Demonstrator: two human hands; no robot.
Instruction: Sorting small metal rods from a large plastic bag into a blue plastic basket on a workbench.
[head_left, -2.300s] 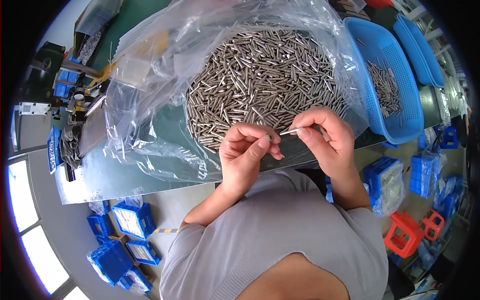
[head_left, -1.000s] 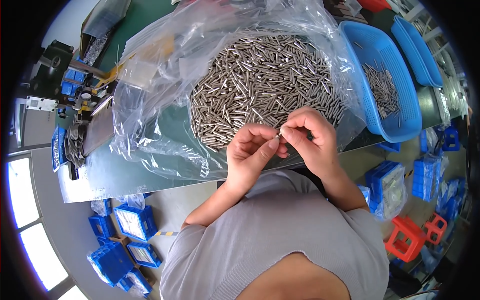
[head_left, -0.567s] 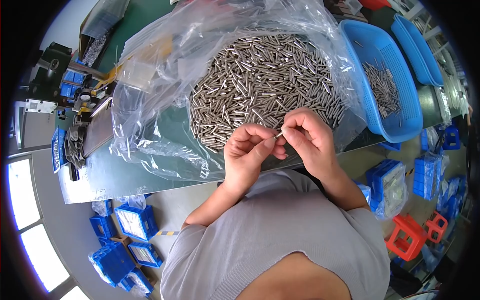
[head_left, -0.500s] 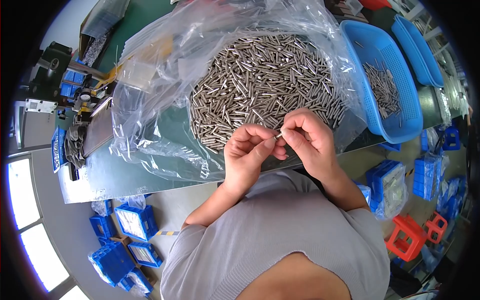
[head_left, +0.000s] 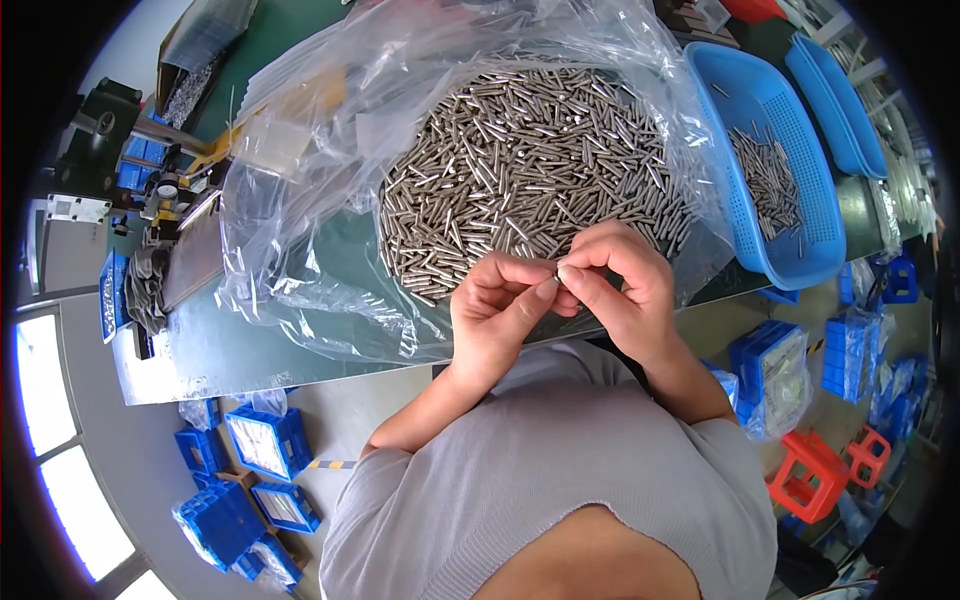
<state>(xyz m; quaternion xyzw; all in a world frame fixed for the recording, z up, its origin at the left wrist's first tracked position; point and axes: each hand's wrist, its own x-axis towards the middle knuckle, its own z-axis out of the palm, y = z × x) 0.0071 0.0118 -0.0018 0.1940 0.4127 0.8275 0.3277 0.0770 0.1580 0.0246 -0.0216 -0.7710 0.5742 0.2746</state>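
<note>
My left hand and my right hand meet fingertip to fingertip above the table's near edge. Between their thumbs and forefingers they pinch a small metal pin, mostly covered by the fingers. Just beyond my hands lies a broad heap of short silvery metal pins, spread on a clear plastic bag whose crumpled sides rise around it. To the right of the heap, a blue perforated basket holds a smaller pile of similar pins.
Another blue basket stands at the far right of the green table. Left of the bag is a bench device with a dial. Blue crates sit on the floor at left, more at right beside red stools.
The fingertips have drawn slightly closer together, and less of the pin shows between them. My hands otherwise keep nearly the same place.
</note>
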